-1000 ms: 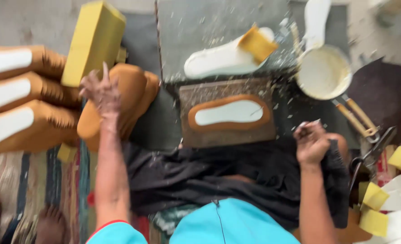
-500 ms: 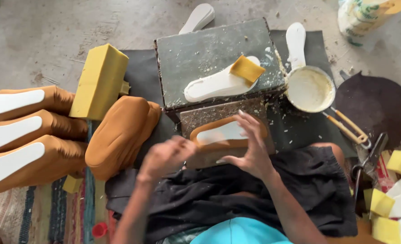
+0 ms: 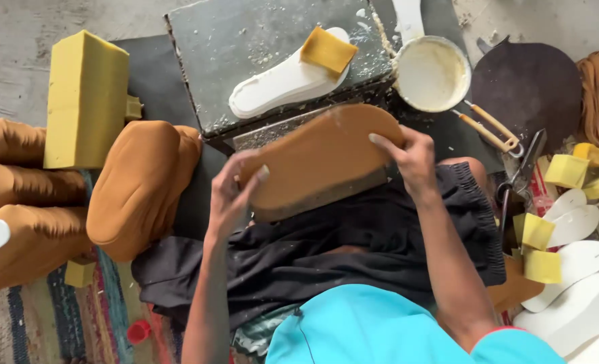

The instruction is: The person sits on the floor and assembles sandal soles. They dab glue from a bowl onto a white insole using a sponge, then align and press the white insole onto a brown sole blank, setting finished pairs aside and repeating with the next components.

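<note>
Left hand (image 3: 235,192) and right hand (image 3: 407,158) are gripping opposite ends of a tan leather-covered oval sole piece (image 3: 320,158), fingers curled over its edges, holding it tilted above the lap, just before the grey stone slab (image 3: 259,47). The sole's underside is facing away, and the black lap cloth (image 3: 353,236) is hiding the legs.

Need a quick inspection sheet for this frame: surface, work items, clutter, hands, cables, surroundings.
Surface: grey slab, speckled with white residue; dark mat under it.
Job's things: tan covered sole, held tilted over the lap, tan side up.
Clutter: white sole with yellow foam piece on the slab; bowl of white paste; tan pieces stack; yellow foam block; pliers; foam cubes and white soles at right.
Hands: left hand grips the sole's near end, right hand its far edge.
Cables: nothing seen.
Surroundings: concrete floor, striped rug.
</note>
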